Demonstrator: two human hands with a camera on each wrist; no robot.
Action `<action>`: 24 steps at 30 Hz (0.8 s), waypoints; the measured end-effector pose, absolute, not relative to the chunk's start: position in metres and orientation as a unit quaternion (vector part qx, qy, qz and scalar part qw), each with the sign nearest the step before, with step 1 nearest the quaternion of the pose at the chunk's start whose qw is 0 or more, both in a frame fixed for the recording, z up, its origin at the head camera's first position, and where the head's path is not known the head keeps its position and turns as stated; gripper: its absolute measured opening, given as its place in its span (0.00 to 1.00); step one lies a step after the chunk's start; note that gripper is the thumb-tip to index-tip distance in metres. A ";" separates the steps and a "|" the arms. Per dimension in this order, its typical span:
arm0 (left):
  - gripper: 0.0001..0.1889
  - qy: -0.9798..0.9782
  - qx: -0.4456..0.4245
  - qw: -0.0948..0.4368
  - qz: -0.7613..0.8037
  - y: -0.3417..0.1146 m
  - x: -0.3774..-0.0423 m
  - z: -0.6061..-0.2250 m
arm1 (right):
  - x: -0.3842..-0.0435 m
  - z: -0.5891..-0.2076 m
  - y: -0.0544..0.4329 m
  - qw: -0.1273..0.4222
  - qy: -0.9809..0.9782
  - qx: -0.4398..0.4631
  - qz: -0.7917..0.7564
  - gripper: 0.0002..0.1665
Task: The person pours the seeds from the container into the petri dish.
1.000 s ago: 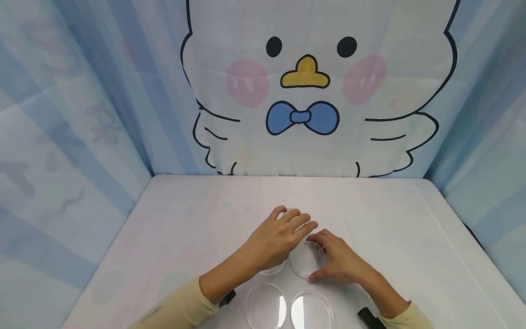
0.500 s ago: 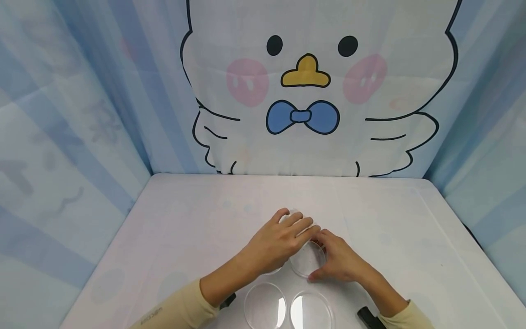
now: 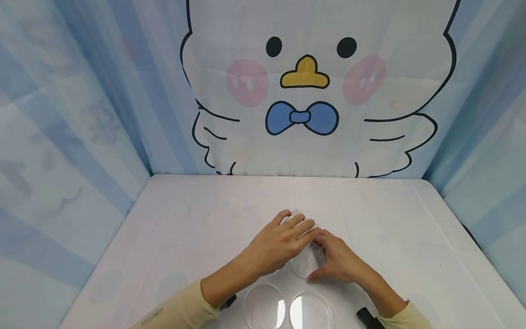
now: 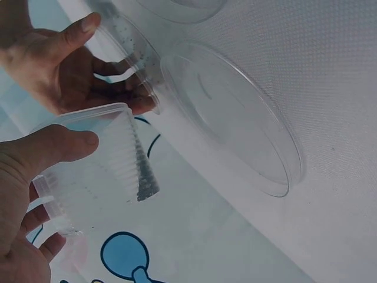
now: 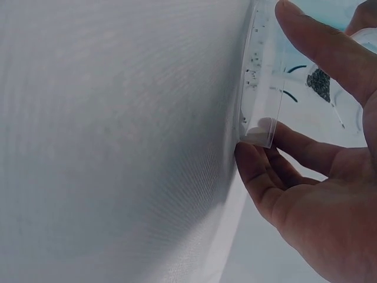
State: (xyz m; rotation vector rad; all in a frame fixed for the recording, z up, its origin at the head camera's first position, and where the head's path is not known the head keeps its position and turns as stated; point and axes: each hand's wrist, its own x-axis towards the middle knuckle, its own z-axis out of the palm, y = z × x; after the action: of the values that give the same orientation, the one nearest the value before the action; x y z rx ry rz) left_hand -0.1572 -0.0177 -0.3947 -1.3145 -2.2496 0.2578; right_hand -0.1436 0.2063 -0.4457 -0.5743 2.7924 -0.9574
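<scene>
My left hand (image 3: 279,242) grips a clear plastic container (image 4: 97,165) and holds it tilted beside the right hand. Small dark grains (image 4: 147,177) are heaped in one corner of the container. My right hand (image 3: 343,260) holds a clear petri dish (image 3: 306,264) by its rim, thumb at the near side and fingers at the far side. Scattered dark specks (image 5: 253,68) lie in that dish in the right wrist view. In the head view the left hand covers most of the container.
Two more clear petri dishes stand at the table's front, a left one (image 3: 264,306) and a right one (image 3: 311,310). Another dish (image 4: 232,118) lies under the left hand, mostly hidden from the head. A patterned curtain (image 3: 304,151) backs the white table (image 3: 197,210).
My left hand has shifted slightly right and down toward the right hand, with the container. More specks show in the held dish. The right hand has stayed in place.
</scene>
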 end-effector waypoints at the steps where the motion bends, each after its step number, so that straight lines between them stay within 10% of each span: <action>1: 0.33 -0.830 -0.485 0.260 0.096 -0.017 -0.157 -0.395 | -0.143 -0.446 0.206 0.067 0.926 -0.190 -0.319 0.54; 24: 0.35 -0.824 -0.486 0.268 0.114 -0.013 -0.155 -0.393 | -0.142 -0.444 0.206 0.062 0.919 -0.190 -0.339 0.52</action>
State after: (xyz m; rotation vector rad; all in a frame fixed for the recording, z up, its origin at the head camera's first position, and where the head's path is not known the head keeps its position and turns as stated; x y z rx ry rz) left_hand -0.1546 -0.0133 -0.3926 -1.3110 -2.2240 0.3077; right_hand -0.1418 0.2057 -0.4444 -0.5736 2.7790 -1.0237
